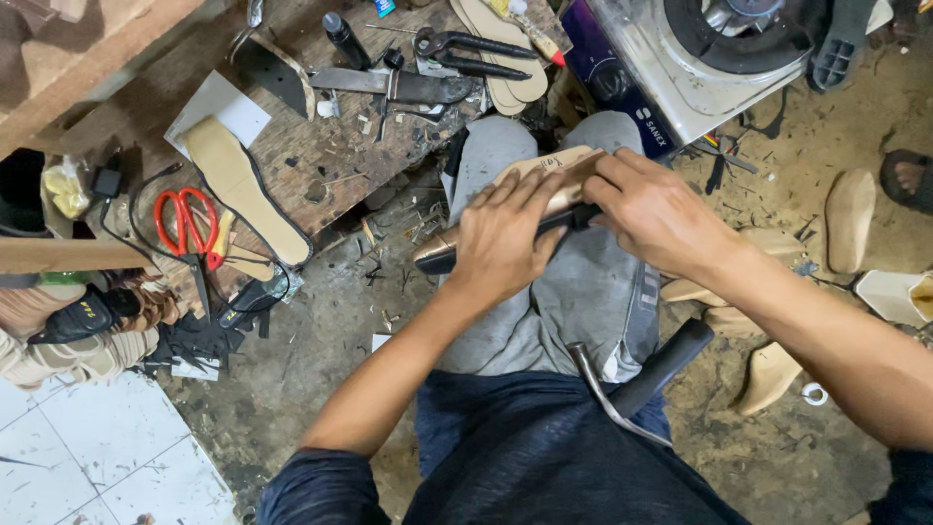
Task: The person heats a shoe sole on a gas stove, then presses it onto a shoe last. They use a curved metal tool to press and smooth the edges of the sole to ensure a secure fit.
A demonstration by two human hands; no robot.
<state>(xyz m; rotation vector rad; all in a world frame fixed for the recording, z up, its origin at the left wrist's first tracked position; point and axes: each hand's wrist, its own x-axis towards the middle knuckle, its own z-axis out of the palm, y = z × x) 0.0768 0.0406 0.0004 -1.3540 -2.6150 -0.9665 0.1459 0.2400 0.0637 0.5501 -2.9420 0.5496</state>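
A tan shoe on its last (544, 167), with a black sole edge, lies across my grey-trousered knees. My left hand (501, 238) is spread over its middle and presses it down. At the shoe's right end my right hand (653, 209) grips it, fingers curled over the top. A metal tool with a black handle (637, 384) rests on my lap, touched by neither hand.
A worn wooden board (330, 146) at the upper left carries a tan insole (243, 190), red-handled scissors (190, 226), a knife and black pincers (471, 51). A gas stove (709, 58) stands behind. Wooden lasts (850, 219) and scraps lie on the dirt floor; another person's sandalled foot (909, 180) is at far right.
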